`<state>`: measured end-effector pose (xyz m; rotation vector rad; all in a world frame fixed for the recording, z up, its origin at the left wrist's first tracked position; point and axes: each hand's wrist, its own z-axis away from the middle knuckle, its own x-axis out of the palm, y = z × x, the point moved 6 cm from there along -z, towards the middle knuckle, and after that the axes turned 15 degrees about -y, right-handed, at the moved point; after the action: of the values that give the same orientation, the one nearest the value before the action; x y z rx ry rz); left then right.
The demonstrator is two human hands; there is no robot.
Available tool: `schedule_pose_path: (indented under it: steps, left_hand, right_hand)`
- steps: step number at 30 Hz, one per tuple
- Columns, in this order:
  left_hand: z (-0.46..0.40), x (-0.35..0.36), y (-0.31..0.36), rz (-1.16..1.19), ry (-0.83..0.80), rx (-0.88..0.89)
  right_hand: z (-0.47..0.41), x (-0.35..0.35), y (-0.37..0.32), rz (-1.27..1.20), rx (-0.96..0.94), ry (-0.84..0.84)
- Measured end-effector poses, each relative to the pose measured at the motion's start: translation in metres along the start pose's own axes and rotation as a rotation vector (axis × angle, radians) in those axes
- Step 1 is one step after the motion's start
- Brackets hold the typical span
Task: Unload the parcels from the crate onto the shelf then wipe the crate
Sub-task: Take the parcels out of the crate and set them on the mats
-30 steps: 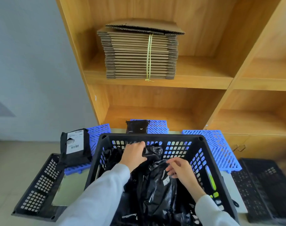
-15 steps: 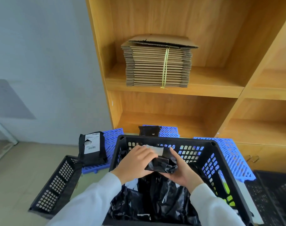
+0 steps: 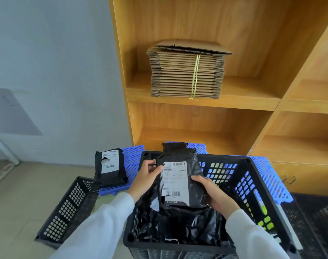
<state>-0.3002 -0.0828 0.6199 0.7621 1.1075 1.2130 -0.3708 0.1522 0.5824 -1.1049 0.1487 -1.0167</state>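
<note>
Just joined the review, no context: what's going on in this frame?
A person is unloading a black crate. Both hands hold one black parcel with a white shipping label above the crate: left hand at its upper left edge, right hand along its right side. More black bags remain inside. Another labelled parcel lies on a blue pallet to the left. The shelf holds only a tied stack of flat cardboard. No wiping yet.

Two bare hands — long pale sleeves (image 3: pixel 96 227), prob. light blue-white, plain cuffs, no markings.
</note>
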Motion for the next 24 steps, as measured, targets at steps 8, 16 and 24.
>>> schedule_pose_path:
  steps: [8, 16, 24]
  left_hand:
    - [0.009, 0.032, -0.002, 0.402, -0.352, -0.114]
    - [-0.007, 0.023, -0.001, 0.438, -0.255, -0.071]
    - [-0.023, -0.003, 0.005, 0.508, -0.071, -0.030]
  right_hand:
    - [0.003, 0.012, -0.014, -0.004, -0.060, 0.023]
    - [-0.023, 0.005, -0.024, 0.058, -0.049, 0.023]
    - [-0.069, -0.012, -0.047, 0.073, -0.086, -0.040]
